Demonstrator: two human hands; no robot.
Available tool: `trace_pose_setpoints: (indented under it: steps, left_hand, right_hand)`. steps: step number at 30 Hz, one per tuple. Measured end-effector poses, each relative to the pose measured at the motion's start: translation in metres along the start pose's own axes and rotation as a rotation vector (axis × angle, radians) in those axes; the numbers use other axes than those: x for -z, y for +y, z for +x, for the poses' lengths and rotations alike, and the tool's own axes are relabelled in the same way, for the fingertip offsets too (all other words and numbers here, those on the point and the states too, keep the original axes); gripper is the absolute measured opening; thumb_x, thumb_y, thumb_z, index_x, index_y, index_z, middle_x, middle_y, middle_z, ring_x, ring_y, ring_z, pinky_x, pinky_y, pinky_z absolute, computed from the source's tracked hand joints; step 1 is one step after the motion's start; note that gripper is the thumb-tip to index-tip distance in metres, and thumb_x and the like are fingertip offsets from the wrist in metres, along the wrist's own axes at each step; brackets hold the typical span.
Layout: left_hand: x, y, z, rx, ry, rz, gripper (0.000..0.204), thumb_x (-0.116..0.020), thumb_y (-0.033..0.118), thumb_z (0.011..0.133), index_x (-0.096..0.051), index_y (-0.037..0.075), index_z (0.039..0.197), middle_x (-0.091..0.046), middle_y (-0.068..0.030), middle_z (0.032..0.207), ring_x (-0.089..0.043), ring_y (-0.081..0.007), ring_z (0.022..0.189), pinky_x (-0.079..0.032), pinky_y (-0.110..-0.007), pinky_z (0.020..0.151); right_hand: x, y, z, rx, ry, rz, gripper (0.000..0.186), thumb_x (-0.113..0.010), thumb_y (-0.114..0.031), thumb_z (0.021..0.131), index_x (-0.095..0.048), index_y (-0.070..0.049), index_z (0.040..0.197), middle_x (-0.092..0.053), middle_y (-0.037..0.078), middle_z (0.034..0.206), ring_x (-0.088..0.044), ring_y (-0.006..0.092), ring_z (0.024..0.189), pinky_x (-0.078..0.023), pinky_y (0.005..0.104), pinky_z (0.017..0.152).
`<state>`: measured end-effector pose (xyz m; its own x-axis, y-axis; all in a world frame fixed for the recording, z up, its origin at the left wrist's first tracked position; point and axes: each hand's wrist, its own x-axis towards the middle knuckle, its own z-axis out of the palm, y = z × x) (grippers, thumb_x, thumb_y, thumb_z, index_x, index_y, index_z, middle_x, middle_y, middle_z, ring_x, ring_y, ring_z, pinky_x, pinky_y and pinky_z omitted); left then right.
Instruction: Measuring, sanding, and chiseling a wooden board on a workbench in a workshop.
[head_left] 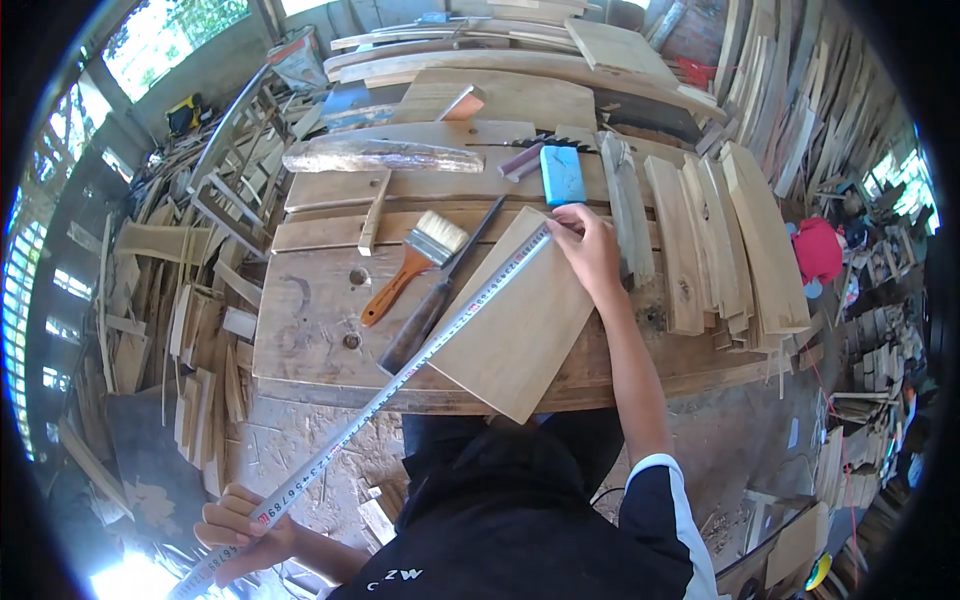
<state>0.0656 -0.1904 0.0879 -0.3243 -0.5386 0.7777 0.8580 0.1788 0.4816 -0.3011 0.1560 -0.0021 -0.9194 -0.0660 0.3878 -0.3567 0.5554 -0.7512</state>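
A white tape measure blade [385, 392] runs slantwise from the lower left up to the far edge of a rectangular wooden board [520, 325]. My right hand [588, 245] pinches the blade's far end at the board's upper corner. Low on the left, off the bench, my left hand [248, 530] is closed around the blade; the tape's case does not show. Left of the board lie a long dark file with a handle [430, 310] and a paintbrush with a wooden handle [410, 270]. A blue block [562, 176] sits just beyond my right hand.
The workbench [300, 330] has round holes and a front edge close to my body. Several thick planks [715, 240] lie at its right, and a toothed saw blade [570, 142] lies behind the blue block. Stacked boards [480, 68] stand at the back; scrap wood [200, 330] fills the left.
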Motion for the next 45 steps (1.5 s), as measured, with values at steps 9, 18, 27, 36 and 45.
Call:
trace_pose_setpoints:
  steps: [9, 18, 27, 36, 45]
  left_hand:
    - [-0.016, 0.000, -0.002, 0.094, -0.202, 0.109, 0.065, -0.032, 0.071, 0.100, -0.043, 0.013, 0.075, -0.043, -0.0001, 0.054, -0.031, -0.0071, 0.043, -0.026, -0.026, 0.048]
    - [-0.036, -0.026, -0.005, 0.073, -0.250, 0.167, 0.077, -0.036, 0.081, 0.090, -0.046, 0.008, 0.070, -0.043, 0.0006, 0.050, -0.037, -0.0099, 0.040, -0.030, -0.024, 0.039]
    - [-0.051, -0.045, 0.007, 0.103, -0.155, 0.178, 0.079, -0.041, 0.087, 0.082, -0.049, 0.009, 0.073, -0.043, 0.0025, 0.051, -0.033, -0.0076, 0.041, -0.024, -0.024, 0.044]
    - [-0.067, -0.059, 0.018, 0.079, -0.202, 0.129, 0.079, -0.038, 0.086, 0.083, -0.047, 0.009, 0.072, -0.042, 0.0038, 0.049, -0.031, -0.0071, 0.039, -0.025, -0.024, 0.043]
    - [-0.101, -0.058, 0.054, 0.018, -0.290, 0.115, 0.071, -0.039, 0.081, 0.089, -0.045, 0.012, 0.077, -0.044, 0.0029, 0.049, -0.033, -0.0066, 0.038, -0.029, -0.023, 0.043]
  right_hand:
    - [0.001, -0.006, -0.001, 0.009, -0.016, -0.077, 0.018, -0.075, -0.022, 0.088, -0.075, -0.009, 0.100, -0.075, 0.008, 0.097, -0.072, 0.0263, 0.092, -0.055, 0.0382, 0.080]
    - [-0.002, -0.003, -0.005, 0.061, 0.022, -0.052, 0.016, -0.073, -0.019, 0.087, -0.073, -0.007, 0.097, -0.074, 0.010, 0.097, -0.070, 0.0305, 0.093, -0.054, 0.0419, 0.082]
    - [0.000, -0.001, -0.001, 0.055, 0.018, -0.079, 0.015, -0.073, -0.017, 0.087, -0.072, -0.006, 0.097, -0.073, 0.013, 0.098, -0.069, 0.0324, 0.094, -0.054, 0.0417, 0.081]
    - [-0.001, -0.006, -0.003, 0.042, 0.009, -0.088, 0.014, -0.072, -0.017, 0.089, -0.072, -0.006, 0.097, -0.073, 0.011, 0.096, -0.070, 0.0309, 0.091, -0.054, 0.0411, 0.079]
    - [-0.002, -0.005, -0.002, 0.017, 0.019, -0.116, 0.014, -0.072, -0.018, 0.088, -0.072, -0.007, 0.096, -0.073, 0.012, 0.097, -0.070, 0.0317, 0.091, -0.055, 0.0412, 0.078]
